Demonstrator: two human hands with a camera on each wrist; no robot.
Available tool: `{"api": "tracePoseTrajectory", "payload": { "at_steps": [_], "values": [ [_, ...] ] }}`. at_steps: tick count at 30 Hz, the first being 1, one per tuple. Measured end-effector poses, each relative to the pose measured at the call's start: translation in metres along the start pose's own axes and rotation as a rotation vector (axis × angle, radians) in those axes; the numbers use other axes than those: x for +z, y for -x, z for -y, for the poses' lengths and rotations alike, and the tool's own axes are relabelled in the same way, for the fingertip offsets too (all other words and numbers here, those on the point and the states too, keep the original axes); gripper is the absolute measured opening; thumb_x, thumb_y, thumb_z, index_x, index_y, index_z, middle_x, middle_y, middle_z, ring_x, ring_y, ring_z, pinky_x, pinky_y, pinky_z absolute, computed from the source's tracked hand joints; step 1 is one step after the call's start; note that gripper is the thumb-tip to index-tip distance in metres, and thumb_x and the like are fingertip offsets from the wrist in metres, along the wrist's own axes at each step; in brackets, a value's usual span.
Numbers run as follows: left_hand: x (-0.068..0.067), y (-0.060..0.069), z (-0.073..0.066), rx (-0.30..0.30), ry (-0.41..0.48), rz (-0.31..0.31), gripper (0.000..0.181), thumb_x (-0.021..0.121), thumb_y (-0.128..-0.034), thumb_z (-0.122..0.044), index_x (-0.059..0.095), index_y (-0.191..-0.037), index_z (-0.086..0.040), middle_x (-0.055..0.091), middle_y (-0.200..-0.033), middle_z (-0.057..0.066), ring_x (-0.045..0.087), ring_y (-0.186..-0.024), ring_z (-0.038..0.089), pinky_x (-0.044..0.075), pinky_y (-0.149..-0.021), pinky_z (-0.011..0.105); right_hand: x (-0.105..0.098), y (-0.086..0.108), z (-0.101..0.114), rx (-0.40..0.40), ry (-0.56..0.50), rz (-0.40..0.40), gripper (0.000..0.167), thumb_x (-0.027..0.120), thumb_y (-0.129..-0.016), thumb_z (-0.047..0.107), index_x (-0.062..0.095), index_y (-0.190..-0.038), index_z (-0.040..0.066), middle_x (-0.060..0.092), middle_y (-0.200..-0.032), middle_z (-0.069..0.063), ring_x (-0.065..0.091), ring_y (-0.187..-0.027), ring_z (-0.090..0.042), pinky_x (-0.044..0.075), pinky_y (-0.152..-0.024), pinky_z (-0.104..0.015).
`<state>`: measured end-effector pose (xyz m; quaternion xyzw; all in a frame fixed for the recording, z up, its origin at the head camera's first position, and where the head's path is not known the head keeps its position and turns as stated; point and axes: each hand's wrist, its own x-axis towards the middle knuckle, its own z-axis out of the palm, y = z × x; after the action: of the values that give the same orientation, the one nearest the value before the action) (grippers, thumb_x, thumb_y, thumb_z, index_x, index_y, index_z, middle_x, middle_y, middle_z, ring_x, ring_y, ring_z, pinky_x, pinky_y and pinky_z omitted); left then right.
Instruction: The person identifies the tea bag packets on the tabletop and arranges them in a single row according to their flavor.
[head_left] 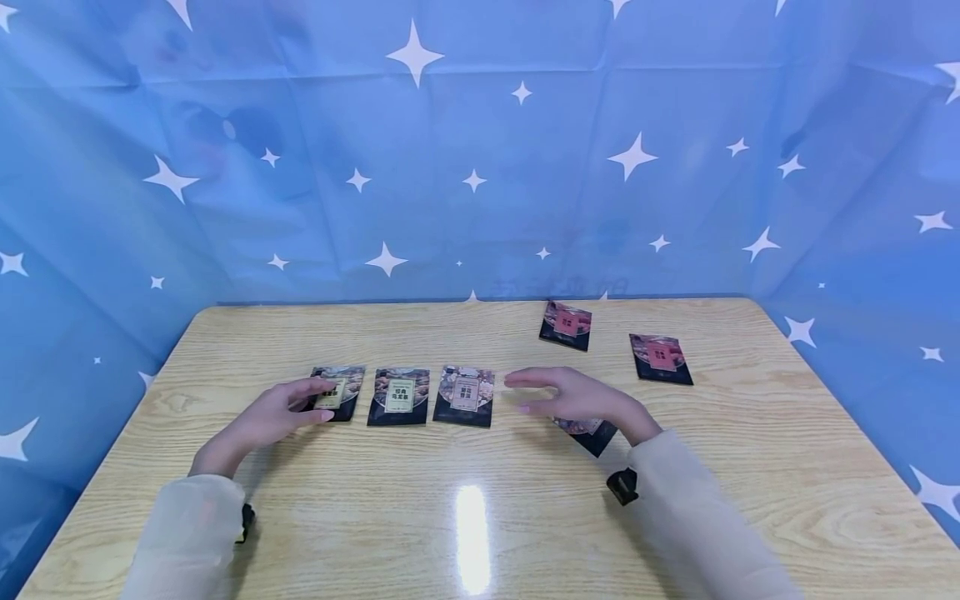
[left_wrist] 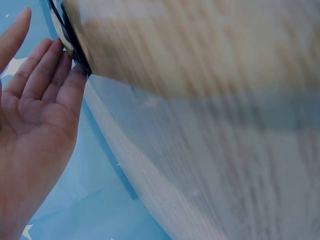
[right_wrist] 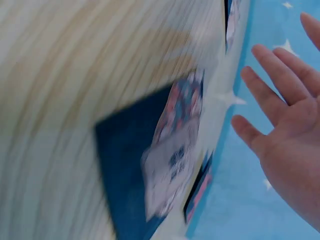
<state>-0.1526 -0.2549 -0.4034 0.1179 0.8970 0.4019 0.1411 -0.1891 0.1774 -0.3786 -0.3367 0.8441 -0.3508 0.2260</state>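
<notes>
Three dark tea sachets form a row on the table: a left sachet (head_left: 347,403) with a pale yellow-green label, a middle sachet (head_left: 398,397) with a similar label, and a right sachet (head_left: 464,397) with a pink label. My left hand (head_left: 273,413) rests its fairly straight fingers on the left sachet, also seen as a dark edge (left_wrist: 75,45) in the left wrist view. Fingers spread and holding nothing, my right hand (head_left: 573,395) hovers just right of the row. Below it lies a tilted pink-labelled sachet (head_left: 592,435), partly hidden in the head view.
Two red-labelled sachets lie farther back on the right, one near the back edge (head_left: 566,325) and another sachet (head_left: 661,359) right of it. The wooden table (head_left: 360,508) meets a blue star-patterned cloth (head_left: 480,133) at its back and sides.
</notes>
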Motion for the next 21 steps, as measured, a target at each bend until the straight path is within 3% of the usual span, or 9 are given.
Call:
{"api": "tracePoseTrajectory", "payload": {
  "at_steps": [7, 16, 21],
  "values": [
    [-0.001, 0.001, 0.000, 0.012, -0.006, -0.004, 0.057, 0.062, -0.0879, -0.031, 0.045, -0.133, 0.001, 0.038, -0.136, 0.026, 0.029, -0.124, 0.049, 0.030, -0.095, 0.060, -0.010, 0.024, -0.011, 0.012, -0.073, -0.006, 0.053, 0.054, -0.093, 0.023, 0.038, -0.137, -0.001, 0.042, -0.137, -0.017, 0.042, -0.122, -0.034, 0.037, -0.095, -0.052],
    [-0.001, 0.001, -0.003, 0.019, -0.008, -0.008, 0.058, 0.062, -0.0874, -0.031, 0.045, -0.132, 0.001, 0.039, -0.135, 0.027, 0.030, -0.124, 0.048, 0.031, -0.095, 0.060, -0.017, 0.049, -0.025, 0.010, -0.046, -0.030, 0.053, 0.054, -0.093, 0.017, 0.036, -0.136, -0.008, 0.046, -0.131, -0.023, 0.046, -0.117, -0.038, 0.041, -0.090, -0.052],
    [-0.001, 0.001, -0.002, 0.023, -0.010, -0.009, 0.058, 0.062, -0.0874, -0.032, 0.045, -0.132, 0.001, 0.039, -0.135, 0.026, 0.030, -0.124, 0.049, 0.031, -0.095, 0.060, -0.018, 0.059, -0.033, 0.048, -0.058, -0.030, 0.055, 0.054, -0.093, 0.019, 0.034, -0.136, -0.008, 0.044, -0.133, -0.023, 0.045, -0.119, -0.036, 0.040, -0.091, -0.050]
  ]
}}
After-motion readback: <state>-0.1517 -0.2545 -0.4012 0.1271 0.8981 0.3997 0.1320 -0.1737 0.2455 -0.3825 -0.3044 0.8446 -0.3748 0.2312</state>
